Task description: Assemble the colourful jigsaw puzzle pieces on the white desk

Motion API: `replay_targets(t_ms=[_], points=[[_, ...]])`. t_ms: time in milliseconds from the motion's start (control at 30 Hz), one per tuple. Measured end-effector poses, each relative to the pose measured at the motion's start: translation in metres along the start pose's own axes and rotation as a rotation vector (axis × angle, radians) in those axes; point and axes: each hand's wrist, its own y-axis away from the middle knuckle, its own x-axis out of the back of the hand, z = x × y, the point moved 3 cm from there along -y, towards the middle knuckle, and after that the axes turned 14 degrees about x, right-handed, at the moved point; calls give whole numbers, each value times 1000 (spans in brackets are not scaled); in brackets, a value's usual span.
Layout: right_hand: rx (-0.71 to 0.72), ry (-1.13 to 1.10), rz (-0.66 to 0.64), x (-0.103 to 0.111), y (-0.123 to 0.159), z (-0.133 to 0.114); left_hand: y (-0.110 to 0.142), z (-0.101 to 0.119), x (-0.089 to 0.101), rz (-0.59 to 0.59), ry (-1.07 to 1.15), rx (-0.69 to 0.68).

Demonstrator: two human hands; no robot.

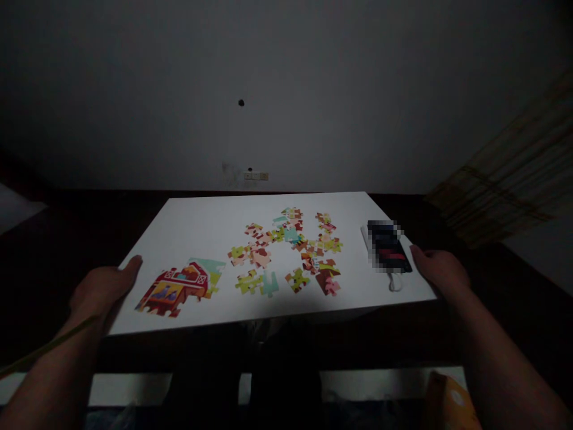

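A white tabletop lies before me, with a hand at each side edge. My left hand grips the left edge, thumb on top and the other fingers hidden below. On the right edge, my right hand has the same hold. A joined part of a jigsaw puzzle showing a red barn lies near my left hand. Loose puzzle pieces are spread over the middle, some of them overlapping. Close to my right hand is a phone, its screen blurred out, with a white strap.
Behind the table stands a grey wall with a socket strip. A patterned curtain hangs at the right. An orange box is at the lower right, below the table. My legs are under the front edge.
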Motion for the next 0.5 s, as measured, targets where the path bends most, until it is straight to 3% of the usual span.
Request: replay_targets(t_ms=[133, 500], points=[[-7, 15, 4, -3, 18, 2, 4, 12, 2, -58, -50, -9], [-37, -43, 49, -11, 47, 21, 9, 35, 11, -49, -57, -109]])
